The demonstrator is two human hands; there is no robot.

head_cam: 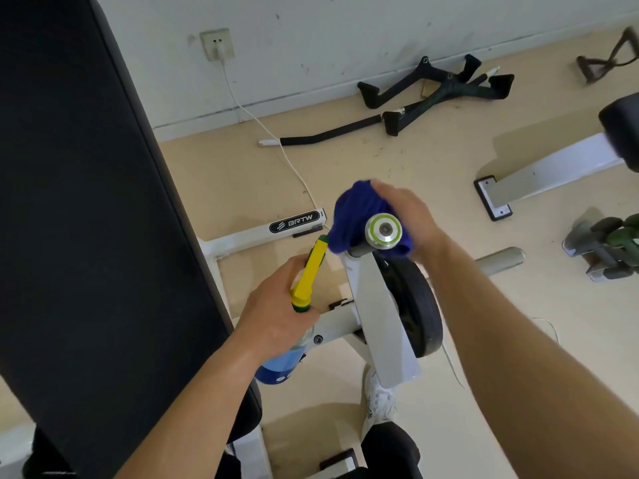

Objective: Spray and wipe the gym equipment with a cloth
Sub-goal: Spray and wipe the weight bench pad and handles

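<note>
spray bottle in the left hand, blue cloth wrapped on the machine's handle end

the left hand [276, 305] is curled round the neck of a spray bottle with a yellow and green trigger head and a clear body of blue liquid [307, 274]. the bottle's nozzle points up and away, towards the cloth, and its tip sits just beside the cloth's lower edge. whether a finger is on the trigger cannot be told.

the right hand [404, 219] grips a crumpled dark blue cloth [349, 216], fingers closed over it from the right side. the cloth is bunched around the short bar just behind a round silver end cap with a green ring [383, 231]; the cap itself faces the camera uncovered. that bar sits at the top of a white metal lever arm [380, 305], which slopes down towards the person. a black round weight plate [415, 305] hangs on the arm's right side, just below the right wrist.

a long black padded bench [86, 202] fills the left of the view, tilted. behind the bottle a white frame bar with a black "brtw" label [297, 221] lies on the beige floor [415, 160]. a white cable [262, 122] runs from a wall socket [217, 44] down across the floor. black cable-machine handles [432, 88] lie along the wall, and dark green dumbbells [608, 243] sit at the right edge. a white shoe [378, 399] shows below the lever arm.
</note>
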